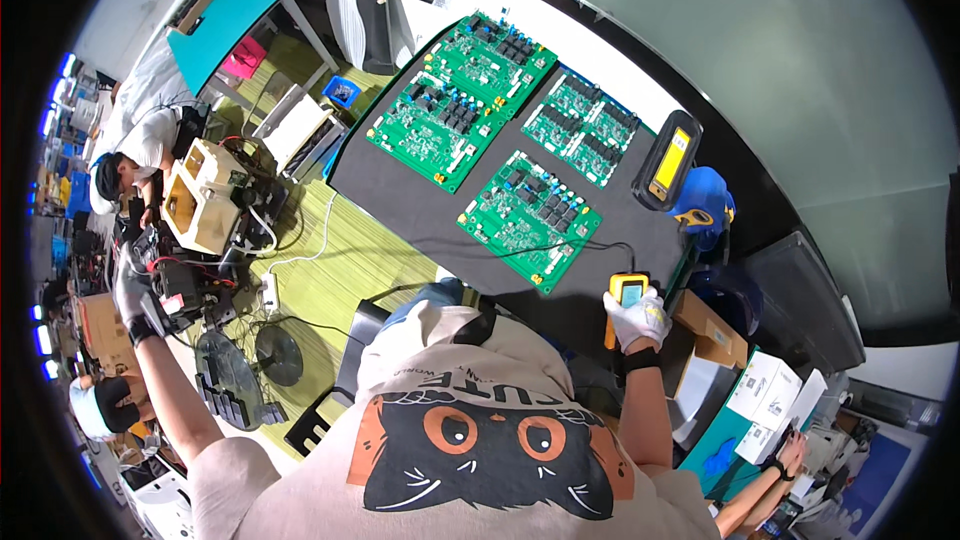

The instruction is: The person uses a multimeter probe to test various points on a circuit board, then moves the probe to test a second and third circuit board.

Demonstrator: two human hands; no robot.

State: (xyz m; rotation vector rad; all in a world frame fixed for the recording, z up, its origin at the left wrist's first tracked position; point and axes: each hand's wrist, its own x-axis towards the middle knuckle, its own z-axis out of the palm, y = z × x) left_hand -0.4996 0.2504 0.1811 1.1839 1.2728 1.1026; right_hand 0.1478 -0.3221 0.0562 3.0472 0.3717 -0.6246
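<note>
My right hand [645,320], in a white glove, is closed round a yellow handheld meter [629,285] with a small screen, at the table's near right edge. A thin black cable leaves the meter's top and runs left across a green circuit board [530,215]. My left hand [132,292], also gloved, is stretched far out to the left with its fingers extended. It is nearest to black equipment [185,285] with red wires; whether it touches it I cannot tell. Further green circuit boards [425,130] and a set of smaller boards [582,125] lie on the dark table [385,185].
A black device with a yellow screen [672,160] lies at the table's right edge, beside a blue object [703,202]. Cardboard boxes [710,328] stand on the right. A person [150,150] works at a cream machine [205,195]. Another person's hands [790,452] show lower right.
</note>
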